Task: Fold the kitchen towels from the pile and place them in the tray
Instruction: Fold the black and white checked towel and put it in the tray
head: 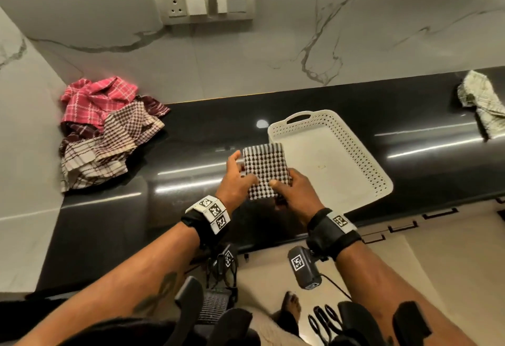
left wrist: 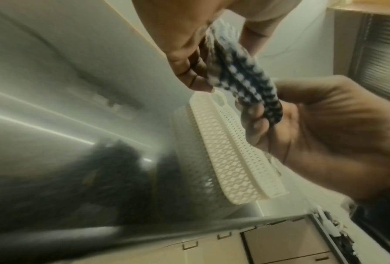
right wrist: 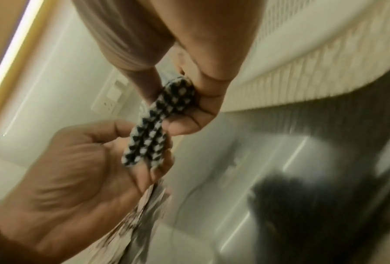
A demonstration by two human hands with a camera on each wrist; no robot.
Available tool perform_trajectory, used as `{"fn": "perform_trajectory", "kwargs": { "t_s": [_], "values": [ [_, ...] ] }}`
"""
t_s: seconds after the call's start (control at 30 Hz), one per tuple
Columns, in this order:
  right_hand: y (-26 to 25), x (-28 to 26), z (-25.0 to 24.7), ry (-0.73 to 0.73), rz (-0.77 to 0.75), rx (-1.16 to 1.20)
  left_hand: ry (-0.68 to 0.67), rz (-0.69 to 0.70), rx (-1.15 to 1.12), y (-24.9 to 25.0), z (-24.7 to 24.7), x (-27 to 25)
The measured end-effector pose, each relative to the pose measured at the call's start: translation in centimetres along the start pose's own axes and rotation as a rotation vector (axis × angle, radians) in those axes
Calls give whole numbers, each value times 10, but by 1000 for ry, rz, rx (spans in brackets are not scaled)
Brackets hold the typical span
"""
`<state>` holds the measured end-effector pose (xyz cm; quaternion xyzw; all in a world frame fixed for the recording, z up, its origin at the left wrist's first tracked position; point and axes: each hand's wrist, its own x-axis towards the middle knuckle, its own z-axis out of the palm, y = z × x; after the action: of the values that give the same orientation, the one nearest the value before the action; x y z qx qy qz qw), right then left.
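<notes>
A folded black-and-white checked towel hangs just above the counter, over the near left corner of the white perforated tray. My left hand pinches its left edge with the thumb on top. My right hand grips the near right corner, also thumb on top. In the left wrist view the towel is seen edge-on between the left hand and the right hand, with the tray beyond. In the right wrist view the right hand and left hand hold the towel. Nothing lies in the tray.
A pile of crumpled towels, red, maroon and beige checks, lies at the left end of the black counter. A pale towel lies at the far right. The marble wall with a switch plate rises behind.
</notes>
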<state>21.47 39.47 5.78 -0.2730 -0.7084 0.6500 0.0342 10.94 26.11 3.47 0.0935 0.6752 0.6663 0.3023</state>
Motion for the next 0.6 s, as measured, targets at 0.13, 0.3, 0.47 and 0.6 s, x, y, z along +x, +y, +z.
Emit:
{"fn": "perform_trajectory", "kwargs": {
  "t_s": [0.13, 0.3, 0.47, 0.6],
  "values": [
    [1, 13, -100, -56, 7, -112, -109, -76, 48, 29, 62, 38],
    [17, 25, -168, -41, 140, -64, -230, -139, 447, 36, 112, 80],
    [32, 39, -176, -62, 176, -273, -289, -181, 941, 39, 134, 93],
    [48, 45, -170, -174, 184, -590, -316, -194, 1276, 38, 145, 96]
  ]
}}
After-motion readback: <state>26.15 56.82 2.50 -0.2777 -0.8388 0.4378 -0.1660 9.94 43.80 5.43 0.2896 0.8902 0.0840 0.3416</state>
